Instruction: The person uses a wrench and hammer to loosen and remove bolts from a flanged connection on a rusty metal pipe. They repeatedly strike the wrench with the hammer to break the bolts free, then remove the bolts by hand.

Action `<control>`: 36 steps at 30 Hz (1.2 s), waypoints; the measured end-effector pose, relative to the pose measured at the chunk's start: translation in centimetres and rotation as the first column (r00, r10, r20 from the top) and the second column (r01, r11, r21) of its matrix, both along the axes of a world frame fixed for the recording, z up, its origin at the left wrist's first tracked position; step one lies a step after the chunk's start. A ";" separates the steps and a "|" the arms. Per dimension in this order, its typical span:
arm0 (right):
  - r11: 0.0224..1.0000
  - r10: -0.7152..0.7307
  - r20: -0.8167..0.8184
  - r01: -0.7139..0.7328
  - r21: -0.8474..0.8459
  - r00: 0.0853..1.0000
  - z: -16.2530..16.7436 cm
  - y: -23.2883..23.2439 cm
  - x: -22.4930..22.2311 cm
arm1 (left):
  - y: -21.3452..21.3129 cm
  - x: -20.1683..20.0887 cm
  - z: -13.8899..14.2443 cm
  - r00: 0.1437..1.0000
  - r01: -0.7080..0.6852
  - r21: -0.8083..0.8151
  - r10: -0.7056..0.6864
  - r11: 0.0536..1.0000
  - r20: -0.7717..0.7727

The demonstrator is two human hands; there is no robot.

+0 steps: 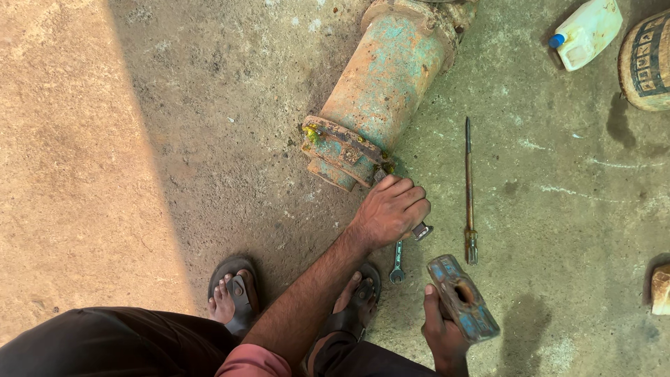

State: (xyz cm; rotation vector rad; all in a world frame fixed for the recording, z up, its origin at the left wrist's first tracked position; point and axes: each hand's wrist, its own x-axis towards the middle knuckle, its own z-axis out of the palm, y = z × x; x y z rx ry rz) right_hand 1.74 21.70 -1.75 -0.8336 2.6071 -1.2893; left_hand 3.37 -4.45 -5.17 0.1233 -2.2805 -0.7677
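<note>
Centre frame, the left hand (387,209) is closed round a short steel tool (421,230) beside the rusty pipe flange (342,153). At lower right, the right hand (443,335) is wrapped around a hammer (462,297). The step looks like positioning the tool, and any strike calls for steady aim.

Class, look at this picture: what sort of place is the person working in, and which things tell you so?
Probably an open-air repair yard or workshop floor. A rusty green pipe casing lies on stained concrete, with a spanner, a long metal rod and a hammer head nearby.

A repair yard: stained concrete floor (558,209), rusty pump casing (380,91), spanner (398,262), hammer head (463,297).
</note>
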 end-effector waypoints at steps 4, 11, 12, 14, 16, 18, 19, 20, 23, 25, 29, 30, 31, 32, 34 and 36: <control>0.971 0.001 -0.031 -0.009 -0.238 1.000 0.2 -0.1 -1.4 | 0.0 -0.1 -0.2 1.000 0.007 0.015 -0.008 1.000 0.009; 0.985 0.172 -0.068 -0.169 0.046 0.983 -1.9 -1.9 -2.4 | 0.1 0.5 0.0 1.000 0.002 -0.006 -0.002 1.000 -0.018; 0.990 0.134 -0.025 -0.133 0.039 0.991 -1.9 -1.7 -1.9 | 0.2 0.5 0.1 1.000 0.010 0.011 -0.010 1.000 -0.008; 0.997 0.063 0.065 -0.065 0.031 0.996 -1.6 -1.0 -0.6 | 0.3 0.5 0.2 1.000 0.021 0.050 -0.022 0.999 0.015; 0.998 0.031 0.076 -0.035 0.052 0.997 -1.6 -0.7 0.3 | 0.3 0.4 0.2 1.000 -0.012 0.009 0.012 1.000 0.028; 0.997 0.036 0.055 -0.040 0.059 0.998 -1.6 -0.4 0.6 | 0.2 0.3 0.2 1.000 -0.015 0.006 0.014 1.000 0.013; 0.996 0.061 0.026 -0.062 0.058 0.998 -1.5 -0.1 0.5 | 0.2 0.3 0.2 1.000 -0.003 0.023 0.003 1.000 -0.011; 0.995 0.086 -0.004 -0.086 0.058 0.996 -1.4 0.1 0.5 | 0.2 0.2 0.2 0.999 0.008 0.041 -0.006 0.999 -0.037; 0.997 -0.067 0.095 0.063 0.054 0.993 -0.2 1.3 0.3 | 0.2 0.1 0.2 1.000 0.009 0.055 -0.008 0.998 -0.023; 1.000 -0.015 -0.144 0.017 0.014 0.989 0.7 2.0 0.0 | 0.3 0.0 0.2 1.000 -0.007 0.050 0.008 0.999 -0.020; 0.891 0.042 -0.054 -0.062 -0.449 0.998 0.7 1.3 -1.4 | 0.1 0.0 0.1 0.999 0.001 0.054 0.001 0.999 -0.037; 0.988 0.056 -0.678 -0.138 -0.068 0.733 0.1 0.3 -2.9 | 0.1 0.0 0.0 0.999 -0.004 0.048 0.005 0.999 -0.031; 0.958 0.270 -0.951 0.060 0.282 0.149 -0.4 -0.5 -4.2 | 0.0 0.0 0.0 1.000 -0.007 0.044 0.009 0.999 -0.028; 0.955 0.283 -0.706 -0.122 0.270 0.649 -1.1 -1.0 -4.3 | 0.2 0.0 0.0 1.000 -0.007 0.047 0.008 0.999 -0.026; 0.962 0.266 -0.156 -0.250 0.111 0.951 -1.8 -1.5 -4.6 | 0.5 0.0 -0.1 1.000 -0.006 0.059 0.005 0.998 0.008; 0.975 0.221 0.004 -0.221 0.025 0.975 -2.0 -1.1 -3.9 | 0.7 0.2 -0.1 0.999 -0.009 0.064 0.007 0.998 0.037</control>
